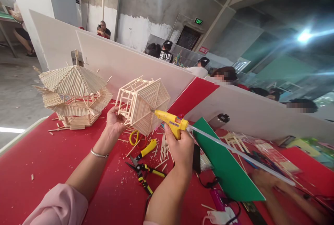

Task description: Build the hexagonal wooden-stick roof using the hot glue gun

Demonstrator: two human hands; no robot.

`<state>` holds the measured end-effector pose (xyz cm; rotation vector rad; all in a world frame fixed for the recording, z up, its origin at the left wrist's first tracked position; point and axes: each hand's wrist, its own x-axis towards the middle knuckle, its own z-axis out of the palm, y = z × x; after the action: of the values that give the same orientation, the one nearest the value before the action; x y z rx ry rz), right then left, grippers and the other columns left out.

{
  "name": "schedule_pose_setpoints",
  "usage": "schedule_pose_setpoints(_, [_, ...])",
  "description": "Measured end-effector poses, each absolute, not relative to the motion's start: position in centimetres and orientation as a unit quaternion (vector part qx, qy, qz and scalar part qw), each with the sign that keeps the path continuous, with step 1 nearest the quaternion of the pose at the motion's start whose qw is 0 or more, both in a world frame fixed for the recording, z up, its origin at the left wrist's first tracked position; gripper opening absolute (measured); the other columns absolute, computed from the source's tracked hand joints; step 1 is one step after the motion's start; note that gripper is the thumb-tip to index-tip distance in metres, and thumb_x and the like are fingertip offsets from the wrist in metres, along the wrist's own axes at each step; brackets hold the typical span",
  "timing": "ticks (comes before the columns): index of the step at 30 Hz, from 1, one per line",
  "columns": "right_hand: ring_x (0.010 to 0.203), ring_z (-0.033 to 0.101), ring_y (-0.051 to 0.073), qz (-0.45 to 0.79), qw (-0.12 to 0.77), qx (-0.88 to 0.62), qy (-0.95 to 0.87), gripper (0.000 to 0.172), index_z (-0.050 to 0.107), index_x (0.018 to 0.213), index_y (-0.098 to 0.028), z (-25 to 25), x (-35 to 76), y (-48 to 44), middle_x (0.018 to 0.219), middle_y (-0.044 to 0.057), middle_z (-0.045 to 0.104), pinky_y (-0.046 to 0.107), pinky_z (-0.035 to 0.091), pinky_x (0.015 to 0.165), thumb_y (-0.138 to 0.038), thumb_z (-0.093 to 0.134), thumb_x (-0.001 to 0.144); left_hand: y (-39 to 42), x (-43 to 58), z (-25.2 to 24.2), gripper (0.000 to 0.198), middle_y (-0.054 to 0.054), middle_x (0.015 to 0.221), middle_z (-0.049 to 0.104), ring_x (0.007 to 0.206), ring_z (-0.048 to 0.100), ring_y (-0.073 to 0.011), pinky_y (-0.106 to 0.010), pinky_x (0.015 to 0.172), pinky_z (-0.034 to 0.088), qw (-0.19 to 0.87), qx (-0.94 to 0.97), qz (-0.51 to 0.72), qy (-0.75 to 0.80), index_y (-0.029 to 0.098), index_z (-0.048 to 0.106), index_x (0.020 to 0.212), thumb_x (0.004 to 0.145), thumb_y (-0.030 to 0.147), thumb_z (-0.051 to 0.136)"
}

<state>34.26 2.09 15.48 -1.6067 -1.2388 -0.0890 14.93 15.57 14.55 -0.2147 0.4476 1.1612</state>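
- While the left hand (114, 122) props a small stick model (146, 105) above the red table (65, 162), its fingers curl firmly round the lower corner of the frame, partly hidden by it
- Seen from the head camera, the right hand (182, 150) is wrapped round the handle of a yellow glue gun (171, 118), whose nozzle points at the model's slatted six-sided face; whether the tip touches it, I cannot tell
- To the left stands a larger stick pavilion (73, 82); beneath the hands lie black-and-yellow pliers (142, 176) and loose sticks (164, 148)
- A slipping nozzle could put hot glue on the left fingers, and squeezing too hard could crack the thin joints
- The long pale rod (235, 151) behind the gun could snag on the green board (229, 169) or another person's hand (264, 181), jerking the tip aside
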Motion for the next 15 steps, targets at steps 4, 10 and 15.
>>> schedule_pose_setpoints(4, [0.081,0.073,0.026,-0.025,0.504,-0.641,-0.578,0.042,0.076,0.094,-0.017,16.0,34.1,1.5,0.089,0.011,0.077,0.033,0.057,0.075,-0.057,0.068,0.085,15.5,14.9,14.7,0.014,0.003,0.047,0.048,0.036,0.05,-0.0123,-0.023,0.04,0.047,0.8,-0.114,0.55,0.212,0.02,0.043,0.064,0.064,0.008,0.05])
schedule_pose_setpoints(10, [0.074,0.072,0.021,0.049,0.481,-0.583,-0.653,0.029,0.076,0.089,-0.019,16.6,32.8,1.1,0.083,0.006,0.077,0.029,0.057,0.07,-0.046,0.068,0.089,15.6,14.9,14.5,0.013,0.002,0.049,0.051,0.037,0.051,-0.0134,-0.024,0.04,0.048,0.792,-0.116,0.561,0.209,0.02,0.043,0.065,0.064,0.009,0.049])
schedule_pose_setpoints(15, [0.072,0.072,0.023,0.051,0.496,-0.61,-0.616,0.035,0.075,0.086,-0.019,16.1,32.3,1.9,0.082,0.007,0.076,0.031,0.057,0.067,-0.053,0.07,0.085,15.5,14.9,14.8,0.013,0.003,0.047,0.049,0.037,0.051,-0.0132,-0.026,0.043,0.052,0.788,-0.122,0.568,0.205,0.02,0.043,0.065,0.064,0.008,0.048])
